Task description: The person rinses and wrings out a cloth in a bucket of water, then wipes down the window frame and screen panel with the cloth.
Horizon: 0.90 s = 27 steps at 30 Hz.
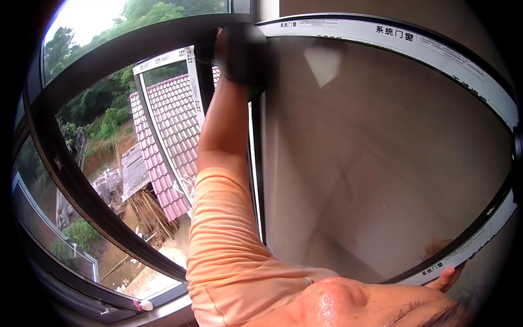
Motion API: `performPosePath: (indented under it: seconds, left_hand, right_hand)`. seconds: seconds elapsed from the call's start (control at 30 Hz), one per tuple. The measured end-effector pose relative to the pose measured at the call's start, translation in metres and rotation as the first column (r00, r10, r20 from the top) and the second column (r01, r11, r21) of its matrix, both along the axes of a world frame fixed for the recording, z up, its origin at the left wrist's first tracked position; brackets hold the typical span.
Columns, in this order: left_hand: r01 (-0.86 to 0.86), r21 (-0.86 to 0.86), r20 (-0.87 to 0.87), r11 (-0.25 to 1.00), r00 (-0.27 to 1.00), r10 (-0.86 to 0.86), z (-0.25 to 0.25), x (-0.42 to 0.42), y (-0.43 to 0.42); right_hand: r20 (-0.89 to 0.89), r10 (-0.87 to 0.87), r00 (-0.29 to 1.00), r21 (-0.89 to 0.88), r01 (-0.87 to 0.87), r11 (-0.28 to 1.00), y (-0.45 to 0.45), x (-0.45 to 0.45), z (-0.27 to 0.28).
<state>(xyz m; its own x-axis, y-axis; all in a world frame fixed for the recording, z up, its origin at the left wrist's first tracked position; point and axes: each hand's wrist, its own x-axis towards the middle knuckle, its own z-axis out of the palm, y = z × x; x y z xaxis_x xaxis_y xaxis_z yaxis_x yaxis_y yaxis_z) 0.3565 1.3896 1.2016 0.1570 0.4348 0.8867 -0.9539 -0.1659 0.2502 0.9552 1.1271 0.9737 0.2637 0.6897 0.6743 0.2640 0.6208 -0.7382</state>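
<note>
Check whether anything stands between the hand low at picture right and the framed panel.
Nothing visible does: that hand shows directly at the lower edge of the framed panel, though exact contact is unclear.

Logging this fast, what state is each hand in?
Left hand: raised, blurred; cannot tell whether open or closed.
Right hand: at the lower screen frame; mostly hidden, cannot tell.

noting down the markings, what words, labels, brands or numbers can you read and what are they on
"系统门窗", twice: upper white strip of the mesh panel
"系统门窗": lower white strip
Cut-off characters and fine print there: not readable
Outside sash's white tape: print too small to read
</note>
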Motion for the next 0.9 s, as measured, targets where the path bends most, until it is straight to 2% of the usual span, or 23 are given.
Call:
performPosePath:
  seconds: [0.07,0.1,0.17,0.2,0.27,0.3,0.33,0.37,0.4,0.43,0.47,0.5,0.53,0.57,0.6,0.67,0.73,0.8,0.83,0.87,0.9]
  left_hand:
    - [0.396,-0.001,0.086,0.918,0.915,-0.394,0.004,-0.007,0.017]
    - [0.507,-0.012,0.176,0.862,0.849,-0.498,0.006,-0.018,0.031]
    - [0.701,0.006,0.352,0.714,0.666,-0.657,0.014,-0.044,0.06]
    - [0.78,0.032,0.432,0.625,0.553,-0.712,0.017,-0.057,0.069]
    - [0.843,0.068,0.508,0.533,0.431,-0.746,0.017,-0.073,0.065]
    - [0.644,-0.161,0.24,0.748,0.761,-0.603,0.019,-0.081,0.056]
    - [0.488,-0.248,0.076,0.837,0.871,-0.486,0.016,-0.088,0.047]
    - [0.323,-0.294,-0.11,0.9,0.924,-0.367,0.013,-0.095,0.037]
    - [-0.286,-0.154,-0.364,0.946,0.906,0.215,0.0,-0.097,0.021]
    - [-0.551,-0.01,-0.441,0.834,0.751,0.491,-0.006,-0.093,0.01]
    - [-0.761,0.131,-0.487,0.635,0.509,0.71,-0.012,-0.087,-0.003]
    - [-0.935,-0.024,-0.484,0.353,0.32,0.815,-0.016,-0.081,-0.01]
    - [-0.985,-0.172,-0.505,0.025,0.11,0.856,-0.016,-0.075,-0.011]
    - [-0.986,-0.163,-0.505,0.029,0.109,0.856,-0.013,-0.069,-0.007]
    - [-0.994,-0.108,-0.406,-0.006,0.038,0.913,-0.01,-0.059,0.0]
    - [-0.997,-0.063,-0.301,-0.037,-0.017,0.953,0.0,-0.047,0.012]
    - [-0.879,0.145,-0.459,-0.455,-0.467,0.756,0.015,-0.049,0.037]
    - [-0.604,0.428,-0.159,-0.672,-0.783,0.602,-0.002,-0.067,0.039]
    - [-0.563,0.487,-0.226,-0.668,-0.82,0.526,0.008,-0.074,0.038]
    - [-0.865,0.271,-0.448,-0.423,-0.502,0.74,0.01,-0.078,0.038]
    - [-0.982,-0.079,-0.528,-0.172,-0.105,0.843,0.014,-0.06,0.02]
  right_hand:
    - [-0.011,0.016,1.0,-0.015,-0.017,1.0,0.003,-0.004,-0.004]
    - [-0.054,-0.074,0.996,0.065,0.077,0.995,0.007,-0.009,-0.009]
    - [-0.1,-0.157,0.983,0.14,0.17,0.975,0.011,-0.011,-0.012]
    - [-0.089,-0.134,0.987,0.135,0.145,0.98,0.012,-0.008,-0.013]
    - [-0.072,-0.097,0.993,0.126,0.105,0.987,0.012,-0.006,-0.013]
    - [-0.067,-0.083,0.994,0.121,0.091,0.988,0.011,-0.009,-0.012]
    - [-0.19,-0.122,0.974,0.143,0.15,0.978,0.015,-0.02,-0.007]
    - [-0.255,-0.14,0.957,0.145,0.181,0.973,0.014,-0.021,-0.007]
    - [-0.319,-0.156,0.935,0.147,0.212,0.966,0.013,-0.023,-0.007]
    - [-0.21,-0.124,0.97,0.157,0.159,0.975,0.013,-0.015,-0.01]
    - [-0.201,-0.031,0.979,0.137,0.06,0.989,0.013,-0.007,-0.014]
    - [-0.196,0.059,0.979,0.111,-0.038,0.993,0.012,0.0,-0.018]
    - [-0.193,0.145,0.97,0.081,-0.132,0.988,0.012,0.008,-0.023]
    - [-0.169,0.172,0.971,0.074,-0.161,0.984,0.011,0.014,-0.025]
    - [-0.158,0.168,0.973,0.082,-0.157,0.984,0.009,0.015,-0.028]
    - [-0.127,0.147,0.981,0.105,-0.134,0.985,0.005,0.017,-0.032]
    - [-0.114,0.128,0.985,0.112,-0.116,0.987,-0.001,0.021,-0.034]
    - [-0.117,0.122,0.986,0.103,-0.11,0.989,-0.001,0.02,-0.037]
    - [-0.123,0.128,0.984,0.103,-0.115,0.988,-0.001,0.022,-0.039]
    - [-0.124,0.13,0.984,0.108,-0.117,0.987,-0.002,0.023,-0.04]
    - [-0.123,0.13,0.984,0.109,-0.116,0.987,-0.002,0.025,-0.041]
